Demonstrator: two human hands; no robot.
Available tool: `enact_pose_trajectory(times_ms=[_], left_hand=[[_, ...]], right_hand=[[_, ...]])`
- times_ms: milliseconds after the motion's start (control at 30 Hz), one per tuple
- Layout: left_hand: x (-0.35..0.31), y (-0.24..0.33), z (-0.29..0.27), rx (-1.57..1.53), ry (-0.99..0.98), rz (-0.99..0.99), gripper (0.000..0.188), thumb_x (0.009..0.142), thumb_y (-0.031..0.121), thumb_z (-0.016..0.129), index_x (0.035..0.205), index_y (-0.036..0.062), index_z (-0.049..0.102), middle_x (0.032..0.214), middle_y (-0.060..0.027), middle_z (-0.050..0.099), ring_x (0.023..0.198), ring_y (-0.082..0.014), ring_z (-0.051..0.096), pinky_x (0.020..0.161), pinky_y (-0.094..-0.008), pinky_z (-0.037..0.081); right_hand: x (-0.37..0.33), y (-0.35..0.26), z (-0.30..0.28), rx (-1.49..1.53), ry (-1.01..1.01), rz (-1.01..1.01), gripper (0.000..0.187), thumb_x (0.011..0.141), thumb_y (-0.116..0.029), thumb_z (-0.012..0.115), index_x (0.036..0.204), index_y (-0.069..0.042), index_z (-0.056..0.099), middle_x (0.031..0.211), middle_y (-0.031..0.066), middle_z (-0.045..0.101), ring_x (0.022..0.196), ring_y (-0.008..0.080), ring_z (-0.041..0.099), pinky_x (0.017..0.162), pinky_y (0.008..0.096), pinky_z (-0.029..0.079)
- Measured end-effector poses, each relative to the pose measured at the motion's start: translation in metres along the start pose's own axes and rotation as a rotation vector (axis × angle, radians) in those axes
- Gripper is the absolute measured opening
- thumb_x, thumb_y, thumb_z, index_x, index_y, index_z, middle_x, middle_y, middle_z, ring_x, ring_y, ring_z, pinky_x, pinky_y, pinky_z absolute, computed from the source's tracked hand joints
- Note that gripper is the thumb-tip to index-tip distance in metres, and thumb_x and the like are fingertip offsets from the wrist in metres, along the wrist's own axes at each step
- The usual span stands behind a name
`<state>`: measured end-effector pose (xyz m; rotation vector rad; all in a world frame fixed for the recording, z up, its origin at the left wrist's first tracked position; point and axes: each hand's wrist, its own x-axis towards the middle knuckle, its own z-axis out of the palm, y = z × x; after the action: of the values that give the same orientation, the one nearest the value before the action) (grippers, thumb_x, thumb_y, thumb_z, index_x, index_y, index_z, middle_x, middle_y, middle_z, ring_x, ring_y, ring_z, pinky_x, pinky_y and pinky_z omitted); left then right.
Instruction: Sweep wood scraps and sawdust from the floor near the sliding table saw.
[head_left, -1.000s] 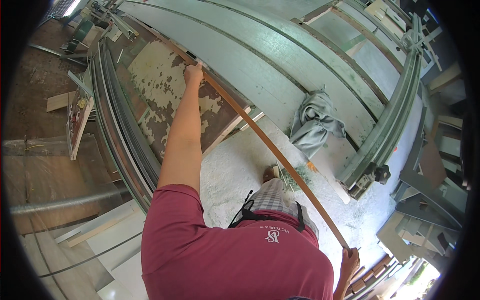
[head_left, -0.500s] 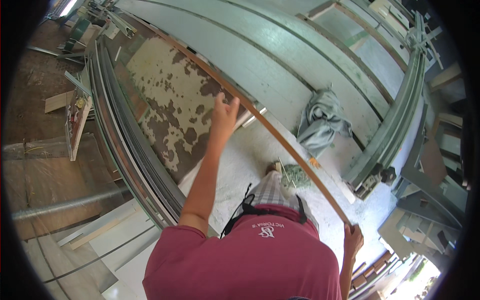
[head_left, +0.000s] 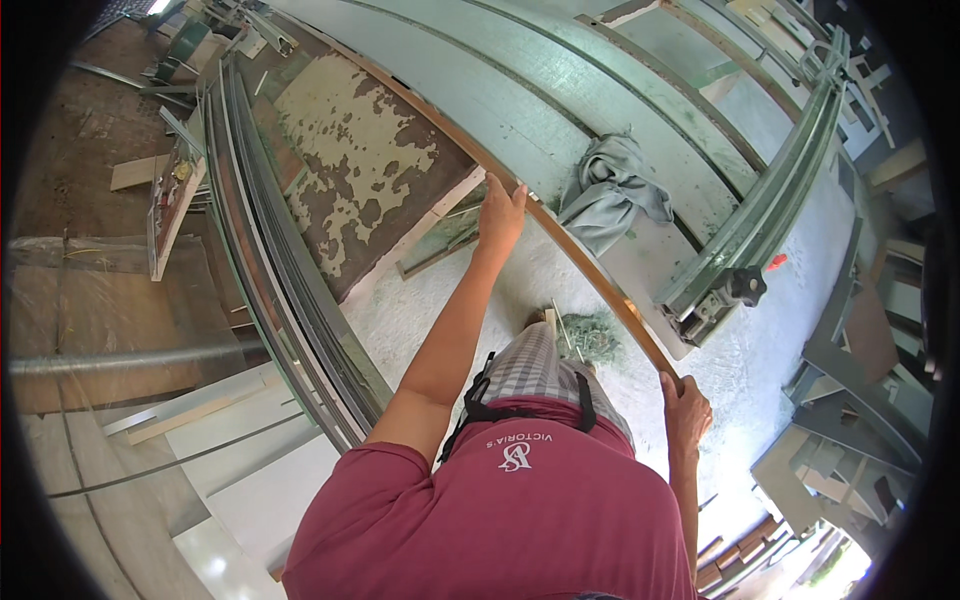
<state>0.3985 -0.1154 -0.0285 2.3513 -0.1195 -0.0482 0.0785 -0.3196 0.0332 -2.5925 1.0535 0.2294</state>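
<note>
A long, thin brown wooden strip (head_left: pixel 590 268) runs slantwise from the far left down to the near right, along the edge of a pale saw table (head_left: pixel 440 75). My left hand (head_left: pixel 502 215) reaches up to the middle of the strip, thumb and finger at its near edge, closed on it as far as shows. At the strip's near end my right hand (head_left: pixel 687 412) is wrapped round it, thumb along the top. A crumpled grey-green cloth (head_left: pixel 615 190) lies on the table beyond the strip.
Left of my arm lie a board with flaking paint (head_left: pixel 360 150) and long dark metal rails (head_left: pixel 270 230). A metal sliding fence with a black knob (head_left: pixel 746 286) stands at the right. Offcuts (head_left: pixel 850 400) pile up far right; sawdust (head_left: pixel 592 338) lies by my foot.
The strip's near end and my right hand have moved forward and slightly left. My left hand is farther right and slightly forward. The view has shifted a little.
</note>
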Motion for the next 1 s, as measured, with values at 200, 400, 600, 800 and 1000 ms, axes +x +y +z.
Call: enact_pose_trajectory(times_ms=[200,400,600,800,1000], left_hand=[[0.027,-0.006,-0.016,-0.084,0.025,-0.095,0.067,0.081,0.029,0.051,0.124,-0.0145,0.022,0.112,-0.0325,0.044,0.106,-0.039,0.046,0.087,-0.0373,0.038],[0.087,-0.041,-0.045,-0.116,-0.004,-0.2,0.07,0.081,0.03,0.052,0.126,-0.0139,0.02,0.12,-0.032,0.038,0.112,-0.038,0.041,0.092,-0.0384,0.035],[0.16,-0.064,-0.081,-0.079,-0.045,-0.279,0.066,0.084,0.028,0.05,0.129,-0.0089,0.018,0.128,-0.0275,0.031,0.117,-0.0359,0.035,0.094,-0.0399,0.035],[0.228,-0.075,-0.111,-0.086,-0.082,-0.397,0.064,0.085,0.026,0.049,0.13,-0.0059,0.017,0.132,-0.0235,0.026,0.12,-0.0343,0.031,0.097,-0.0402,0.034],[0.298,-0.115,-0.137,-0.05,-0.061,-0.376,0.065,0.085,0.027,0.05,0.132,-0.0018,0.015,0.134,-0.0208,0.025,0.111,-0.0307,0.041,0.088,-0.0391,0.041]], right_hand=[[-0.008,-0.007,-0.015,0.221,-0.053,-0.389,0.05,0.079,-0.011,0.056,0.124,-0.014,0.035,0.082,0.0174,0.058,0.07,0.0334,0.059,0.058,0.0409,0.047],[0.008,-0.062,-0.016,0.173,-0.136,-0.536,0.052,0.079,-0.008,0.055,0.127,-0.017,0.037,0.078,0.0154,0.056,0.066,0.0321,0.058,0.058,0.0407,0.047],[0.044,-0.138,-0.005,0.152,-0.176,-0.587,0.052,0.081,-0.01,0.053,0.128,-0.021,0.035,0.077,0.0156,0.055,0.068,0.0338,0.056,0.058,0.0423,0.045],[0.083,-0.208,0.004,0.189,-0.212,-0.548,0.051,0.081,-0.011,0.052,0.128,-0.021,0.035,0.084,0.0167,0.056,0.072,0.0348,0.056,0.063,0.0417,0.045],[0.115,-0.271,0.019,0.18,-0.238,-0.596,0.05,0.083,-0.015,0.049,0.129,-0.024,0.032,0.078,0.0169,0.053,0.068,0.0349,0.055,0.061,0.044,0.045]])
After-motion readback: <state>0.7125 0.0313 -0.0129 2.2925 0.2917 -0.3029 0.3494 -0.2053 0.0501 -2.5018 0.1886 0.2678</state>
